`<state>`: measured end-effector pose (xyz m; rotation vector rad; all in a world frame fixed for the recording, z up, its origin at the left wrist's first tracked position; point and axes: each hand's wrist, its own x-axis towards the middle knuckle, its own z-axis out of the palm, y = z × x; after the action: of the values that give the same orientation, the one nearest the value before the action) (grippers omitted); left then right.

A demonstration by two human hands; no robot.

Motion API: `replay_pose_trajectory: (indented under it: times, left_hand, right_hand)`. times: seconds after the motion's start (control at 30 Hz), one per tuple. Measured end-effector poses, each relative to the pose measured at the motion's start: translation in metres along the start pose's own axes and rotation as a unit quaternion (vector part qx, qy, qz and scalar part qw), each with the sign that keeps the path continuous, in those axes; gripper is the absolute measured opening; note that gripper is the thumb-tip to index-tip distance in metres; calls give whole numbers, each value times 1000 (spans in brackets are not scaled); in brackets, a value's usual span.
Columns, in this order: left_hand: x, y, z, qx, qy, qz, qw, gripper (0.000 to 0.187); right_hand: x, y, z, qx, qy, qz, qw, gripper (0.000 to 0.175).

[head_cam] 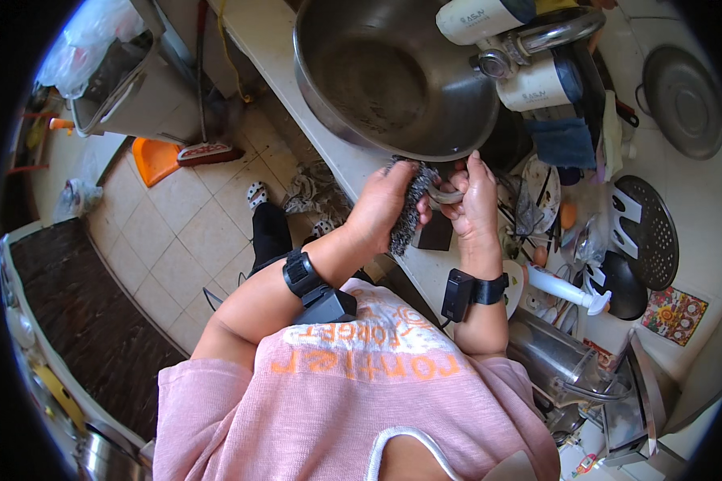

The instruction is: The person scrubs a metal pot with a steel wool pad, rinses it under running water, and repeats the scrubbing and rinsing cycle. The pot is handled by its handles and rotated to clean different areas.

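In my left hand (391, 195) is a grey-and-black scrubbing cloth (406, 219), bunched between thumb and fingers. It presses against a curved metal handle (446, 196) just below the near rim of a large steel basin (391, 78). My right hand (472, 189) has its fingers around the other end of that handle, with the thumb up by the rim. Whether the handle joins the basin is hidden by my hands. The basin stands tilted on a white counter (277, 48), with dark marks on its inner bottom.
A chrome tap with white-and-blue cylinders (532, 87) overhangs the basin's right side. Rightward lie a perforated steel disc (644, 234), a round lid (683, 102), a spray bottle (562, 285) and a steel pot (547, 346). On the tiled floor are an orange dustpan (156, 161) and a bin (150, 105).
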<state>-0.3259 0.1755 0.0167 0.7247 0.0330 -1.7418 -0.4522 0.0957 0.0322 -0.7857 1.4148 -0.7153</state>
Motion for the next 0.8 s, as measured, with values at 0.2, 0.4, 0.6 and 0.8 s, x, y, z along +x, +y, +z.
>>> replay_pose_trajectory:
  times: [0.2, 0.4, 0.6, 0.8]
  left_hand:
    - [-3, -21, 23, 13, -24, 6, 1000, 19]
    - [10, 2, 5, 101, 44, 74, 991, 25]
    - [12, -4, 2, 163, 60, 86, 981, 31]
    - [9, 5, -20, 260, 60, 154, 951, 38]
  right_hand:
    - [8, 7, -1, -5, -1, -73, 997, 33]
    - [0, -1, -3, -15, -2, 0, 1000, 33]
    - [-3, -2, 1, 14, -8, 8, 1000, 32]
    - [0, 4, -4, 46, -24, 10, 999, 31]
